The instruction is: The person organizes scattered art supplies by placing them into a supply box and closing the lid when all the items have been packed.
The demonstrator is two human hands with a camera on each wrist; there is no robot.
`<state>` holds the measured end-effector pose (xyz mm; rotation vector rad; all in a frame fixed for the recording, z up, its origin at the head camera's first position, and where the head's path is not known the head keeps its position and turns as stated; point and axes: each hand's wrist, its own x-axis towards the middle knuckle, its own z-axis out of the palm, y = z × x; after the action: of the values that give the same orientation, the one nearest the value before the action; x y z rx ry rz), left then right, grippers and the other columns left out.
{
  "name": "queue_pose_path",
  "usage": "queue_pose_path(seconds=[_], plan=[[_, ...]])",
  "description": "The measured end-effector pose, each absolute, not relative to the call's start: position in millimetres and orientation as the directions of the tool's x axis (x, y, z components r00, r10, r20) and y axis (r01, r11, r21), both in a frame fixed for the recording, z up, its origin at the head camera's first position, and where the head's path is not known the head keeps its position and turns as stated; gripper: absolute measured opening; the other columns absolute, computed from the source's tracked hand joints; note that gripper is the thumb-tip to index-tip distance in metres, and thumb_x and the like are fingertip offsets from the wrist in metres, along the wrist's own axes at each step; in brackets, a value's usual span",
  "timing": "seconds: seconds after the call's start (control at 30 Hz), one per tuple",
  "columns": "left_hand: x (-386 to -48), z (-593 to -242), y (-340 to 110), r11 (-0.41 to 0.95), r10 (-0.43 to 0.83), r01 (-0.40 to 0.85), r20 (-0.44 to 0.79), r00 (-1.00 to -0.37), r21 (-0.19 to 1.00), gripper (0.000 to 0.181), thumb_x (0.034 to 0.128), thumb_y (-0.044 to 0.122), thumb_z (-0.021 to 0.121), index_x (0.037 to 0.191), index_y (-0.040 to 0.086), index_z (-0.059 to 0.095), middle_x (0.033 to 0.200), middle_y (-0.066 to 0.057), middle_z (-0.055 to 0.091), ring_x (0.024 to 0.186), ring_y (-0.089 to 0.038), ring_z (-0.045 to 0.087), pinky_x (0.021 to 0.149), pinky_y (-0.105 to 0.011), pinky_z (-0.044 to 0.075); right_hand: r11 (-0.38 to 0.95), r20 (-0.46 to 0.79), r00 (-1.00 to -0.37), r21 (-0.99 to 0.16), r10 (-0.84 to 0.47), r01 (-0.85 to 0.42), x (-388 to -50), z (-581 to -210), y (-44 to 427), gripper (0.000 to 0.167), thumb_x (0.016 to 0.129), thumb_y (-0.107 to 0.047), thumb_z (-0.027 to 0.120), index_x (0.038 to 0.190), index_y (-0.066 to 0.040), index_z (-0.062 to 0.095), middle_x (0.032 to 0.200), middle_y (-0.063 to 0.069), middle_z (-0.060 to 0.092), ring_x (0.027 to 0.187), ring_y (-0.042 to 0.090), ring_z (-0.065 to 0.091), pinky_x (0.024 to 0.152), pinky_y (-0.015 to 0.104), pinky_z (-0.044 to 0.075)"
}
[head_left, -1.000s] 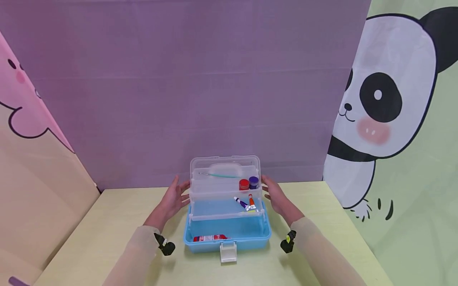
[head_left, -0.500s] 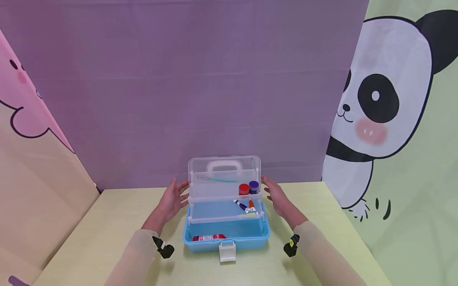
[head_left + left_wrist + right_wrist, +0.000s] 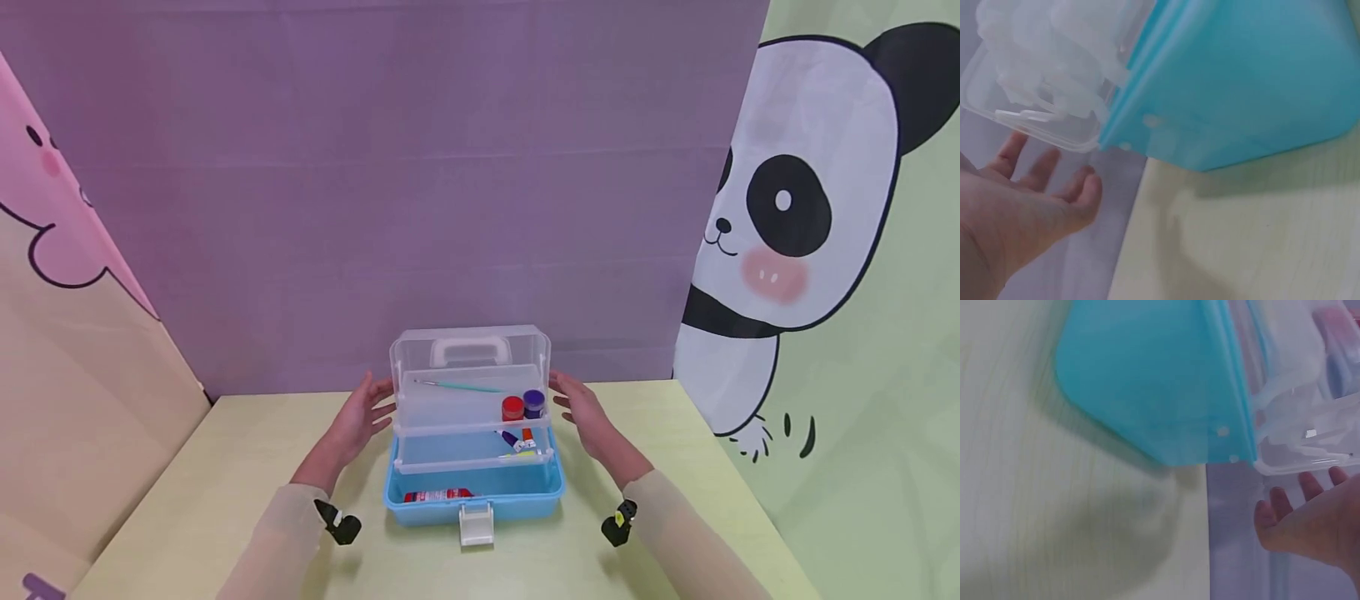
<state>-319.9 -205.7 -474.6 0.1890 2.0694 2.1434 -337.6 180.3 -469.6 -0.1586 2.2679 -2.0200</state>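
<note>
A light-blue storage box [image 3: 517,507] stands on the table with its clear lid [image 3: 414,346] raised and two translucent trays folded out. On the upper tray [image 3: 442,412] are a thin paintbrush [image 3: 457,386], a red paint jar [image 3: 513,408] and a purple paint jar [image 3: 534,403]. Purple [image 3: 512,441] and orange paint tubes lie on the lower tray, beside something yellow. A red tube [image 3: 438,496] is in the base. My left hand [image 3: 352,427] is at the lid's left side, fingers extended; my right hand [image 3: 591,423] mirrors it. Whether the fingertips touch the lid is unclear.
A white latch [image 3: 476,527] hangs at the box's front. Behind the pale table [image 3: 247,467] is a purple cloth backdrop [image 3: 420,192]. A panda print [image 3: 795,208] covers the right side.
The lid has tilted forward, showing more of its white handle. Both trays and the things on them have come down towards the base. The hands stay beside the lid.
</note>
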Motion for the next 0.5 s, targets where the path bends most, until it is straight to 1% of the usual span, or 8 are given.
queue_pose_path(seconds=[0.07,0.17,0.23,0.33,0.4,0.5], plan=[[-318,-471,-205,0.016,0.176,-0.019,-0.022,-0.984,1.000,0.082,0.0984,0.065,0.017,0.150,0.002,0.028,0.154,-0.022,0.025,0.138,-0.046,0.025,0.113,-0.057,0.019,0.122,-0.013,-0.991,-0.992,-0.130,-0.003,-334,-464,179,0.057,0.102,-0.050,0.036,0.142,-0.011,0.047,0.146,0.018,0.042,0.132,0.044,0.037,0.108,0.062,0.027],[-315,-466,-205,0.078,0.167,-0.015,-0.028,-0.985,0.997,0.084,0.0981,0.066,0.015,0.149,0.001,0.030,0.152,-0.024,0.027,0.138,-0.047,0.025,0.113,-0.059,0.019,0.131,-0.041,-0.992,-0.991,-0.116,0.026,-329,-456,178,0.063,0.100,-0.056,0.037,0.139,-0.008,0.049,0.144,0.019,0.044,0.131,0.044,0.038,0.108,0.061,0.027],[-314,-462,-204,0.119,0.160,-0.019,-0.038,-0.986,0.993,0.088,0.0954,0.070,0.017,0.148,0.001,0.032,0.151,-0.023,0.030,0.137,-0.047,0.027,0.112,-0.059,0.021,0.132,-0.051,-0.992,-0.991,-0.115,0.036,-327,-452,178,0.068,0.097,-0.061,0.038,0.138,-0.006,0.050,0.143,0.020,0.045,0.130,0.044,0.038,0.107,0.062,0.027],[-311,-455,-203,0.190,0.155,-0.011,-0.041,-0.987,0.982,0.091,0.0931,0.073,0.021,0.147,0.001,0.033,0.149,-0.023,0.033,0.136,-0.047,0.029,0.110,-0.060,0.024,0.150,-0.061,-0.991,-0.988,-0.117,0.043,-326,-446,177,0.075,0.093,-0.067,0.041,0.135,-0.007,0.053,0.140,0.018,0.048,0.129,0.044,0.038,0.107,0.062,0.027],[-309,-450,-201,0.230,0.151,-0.001,-0.036,-0.988,0.973,0.090,0.0931,0.073,0.023,0.146,0.001,0.034,0.147,-0.023,0.035,0.135,-0.047,0.030,0.110,-0.060,0.026,0.179,-0.063,-0.990,-0.983,-0.126,0.039,-326,-442,177,0.080,0.090,-0.072,0.041,0.135,-0.006,0.053,0.139,0.018,0.049,0.129,0.044,0.039,0.105,0.062,0.028],[-304,-442,-198,0.274,0.150,0.005,-0.037,-0.988,0.962,0.088,0.0945,0.071,0.025,0.146,0.001,0.033,0.147,-0.024,0.034,0.135,-0.049,0.027,0.109,-0.062,0.024,0.238,-0.082,-0.987,-0.970,-0.140,0.047,-324,-434,176,0.087,0.087,-0.077,0.038,0.137,-0.006,0.050,0.138,0.018,0.048,0.129,0.045,0.037,0.104,0.063,0.029]])
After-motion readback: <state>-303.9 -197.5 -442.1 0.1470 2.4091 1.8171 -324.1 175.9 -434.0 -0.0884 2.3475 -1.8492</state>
